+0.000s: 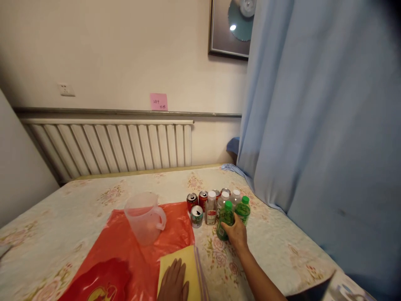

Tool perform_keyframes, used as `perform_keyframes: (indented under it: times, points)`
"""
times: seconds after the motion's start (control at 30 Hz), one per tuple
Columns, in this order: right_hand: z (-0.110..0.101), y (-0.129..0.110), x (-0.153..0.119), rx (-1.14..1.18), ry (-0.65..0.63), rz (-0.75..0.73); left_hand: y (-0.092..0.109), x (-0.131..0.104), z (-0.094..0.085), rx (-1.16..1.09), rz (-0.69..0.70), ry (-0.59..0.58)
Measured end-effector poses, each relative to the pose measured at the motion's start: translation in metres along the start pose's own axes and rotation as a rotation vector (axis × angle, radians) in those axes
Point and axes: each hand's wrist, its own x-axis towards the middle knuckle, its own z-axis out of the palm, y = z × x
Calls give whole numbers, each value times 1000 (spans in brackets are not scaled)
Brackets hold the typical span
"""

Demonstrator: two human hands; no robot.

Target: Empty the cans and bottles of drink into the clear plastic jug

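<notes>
My right hand [237,233] is wrapped round a green bottle [223,223] with a green cap, at the front of a cluster of drink containers. Just behind it stands a second green bottle [243,207]. Clear bottles with white caps, one of them a clear bottle [211,211] with a red label, are beside it. To their left are dark red cans [192,200] and a light-coloured can [196,217]. My left hand [174,281] lies flat, fingers stretched out, on a folded yellow cloth-like item [189,261] at the bottom centre.
A translucent pitcher [144,219] stands on a red plastic sheet [175,225], with a red scalloped tray [103,278] at its near left. All rest on a floral-covered surface [269,255]. A radiator [119,146] runs along the wall; a blue curtain [300,125] hangs right.
</notes>
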Motion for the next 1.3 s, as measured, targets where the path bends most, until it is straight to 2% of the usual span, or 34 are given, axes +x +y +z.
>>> perform_keyframes:
  times: [0.43,0.6,0.8,0.97,1.3]
  points:
    - [6,11,4,-66,-15,26,1,0,-4,-26,-16,-3]
    - [12,20,-6,-47,4,77,1,1,-6,-13,-14,5]
    - [23,41,-27,-15,0,139,2,6,-10,15,1,42]
    - [30,58,-39,-25,-27,99,3,7,-14,42,8,31]
    - [36,75,-41,-73,-43,-11,4,5,-14,22,-1,-28]
